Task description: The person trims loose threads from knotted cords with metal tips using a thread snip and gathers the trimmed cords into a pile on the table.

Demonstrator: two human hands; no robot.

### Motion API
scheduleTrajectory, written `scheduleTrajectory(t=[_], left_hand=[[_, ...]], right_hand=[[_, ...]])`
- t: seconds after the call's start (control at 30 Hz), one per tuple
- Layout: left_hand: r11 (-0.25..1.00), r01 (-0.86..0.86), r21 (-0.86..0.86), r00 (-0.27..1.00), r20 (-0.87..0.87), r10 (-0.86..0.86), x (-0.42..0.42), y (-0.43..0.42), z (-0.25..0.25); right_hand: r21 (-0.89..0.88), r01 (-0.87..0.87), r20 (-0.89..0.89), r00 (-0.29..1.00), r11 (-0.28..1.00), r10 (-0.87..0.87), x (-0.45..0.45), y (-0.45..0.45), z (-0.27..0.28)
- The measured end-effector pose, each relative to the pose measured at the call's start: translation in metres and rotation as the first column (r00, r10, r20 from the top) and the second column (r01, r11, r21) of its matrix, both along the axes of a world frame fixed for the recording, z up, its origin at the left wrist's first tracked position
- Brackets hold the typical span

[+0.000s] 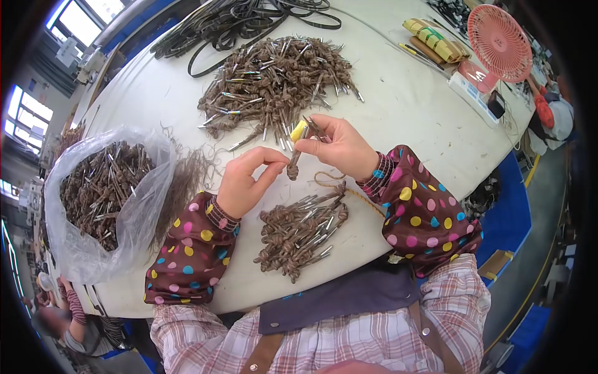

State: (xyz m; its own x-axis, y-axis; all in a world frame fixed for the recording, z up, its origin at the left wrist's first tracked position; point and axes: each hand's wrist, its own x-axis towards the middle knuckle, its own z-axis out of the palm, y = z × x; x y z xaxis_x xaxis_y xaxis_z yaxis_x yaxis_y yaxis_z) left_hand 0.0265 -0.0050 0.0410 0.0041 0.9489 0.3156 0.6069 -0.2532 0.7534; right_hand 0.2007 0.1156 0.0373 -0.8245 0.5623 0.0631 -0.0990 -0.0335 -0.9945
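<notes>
Above the table, my right hand [342, 148] is closed on a brown knotted cord [293, 167] with metal tips, its knot hanging down. A small yellow piece [299, 131] shows at those fingers; whether it belongs to a tool I cannot tell. My left hand [250, 179] pinches thumb and forefinger together right beside the knot; anything between them is too small to make out. Beyond the hands lies a big heap of knotted cords [274, 78] with silvery tips. A smaller pile of knotted cords [296, 234] rests between my forearms, near the table's front edge.
At left stands a clear plastic bag [156, 168] full of similar cords, loose brown threads [190, 177] beside it. Black straps [249, 22] lie at the back. A pink fan [498, 40], a white power strip [472, 98] and yellow-green packets [433, 38] are at right.
</notes>
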Motion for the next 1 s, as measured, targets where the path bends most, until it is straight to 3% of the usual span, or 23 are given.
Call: scheduleTrajectory(t=[0.13, 0.23, 0.33, 0.43, 0.53, 0.63, 0.73, 0.93, 1.0], left_hand=[[0.993, 0.009, -0.117, 0.968, 0.251, 0.021, 0.001, -0.001, -0.007], [0.988, 0.003, -0.154, 0.976, 0.215, 0.031, -0.004, 0.001, -0.011], [0.983, 0.021, -0.182, 0.944, 0.329, 0.041, -0.001, 0.002, -0.015], [0.981, -0.023, -0.194, 0.977, 0.205, 0.064, 0.006, 0.0, -0.006], [0.966, -0.072, -0.25, 0.967, 0.219, 0.128, 0.007, 0.001, -0.008], [0.967, -0.074, -0.245, 0.965, 0.225, 0.131, 0.005, 0.002, -0.01], [0.979, -0.108, -0.172, 0.984, 0.124, 0.13, 0.005, 0.001, -0.009], [0.929, -0.251, -0.274, 0.925, 0.215, 0.313, -0.023, 0.01, -0.022], [0.967, -0.251, -0.029, 0.965, 0.063, 0.253, -0.017, 0.007, -0.012]], right_hand=[[-0.073, -0.009, -0.002, 1.0, 0.997, 0.009, 0.0, -0.002, -0.002], [0.057, 0.093, -0.064, 0.994, 0.994, -0.089, -0.006, 0.001, -0.017], [0.217, 0.149, -0.064, 0.988, 0.965, -0.138, -0.008, 0.001, -0.021], [0.306, 0.154, 0.076, 0.98, 0.94, -0.185, -0.005, -0.006, -0.01], [0.227, 0.13, 0.047, 0.988, 0.965, -0.144, -0.004, -0.013, -0.007], [0.273, 0.163, 0.047, 0.982, 0.948, -0.183, -0.005, -0.014, -0.009], [0.249, 0.167, 0.04, 0.982, 0.954, -0.182, -0.006, -0.013, -0.011], [0.303, 0.222, 0.029, 0.97, 0.927, -0.242, -0.005, -0.006, -0.012], [0.321, 0.223, 0.037, 0.968, 0.92, -0.247, -0.004, -0.005, -0.012]])
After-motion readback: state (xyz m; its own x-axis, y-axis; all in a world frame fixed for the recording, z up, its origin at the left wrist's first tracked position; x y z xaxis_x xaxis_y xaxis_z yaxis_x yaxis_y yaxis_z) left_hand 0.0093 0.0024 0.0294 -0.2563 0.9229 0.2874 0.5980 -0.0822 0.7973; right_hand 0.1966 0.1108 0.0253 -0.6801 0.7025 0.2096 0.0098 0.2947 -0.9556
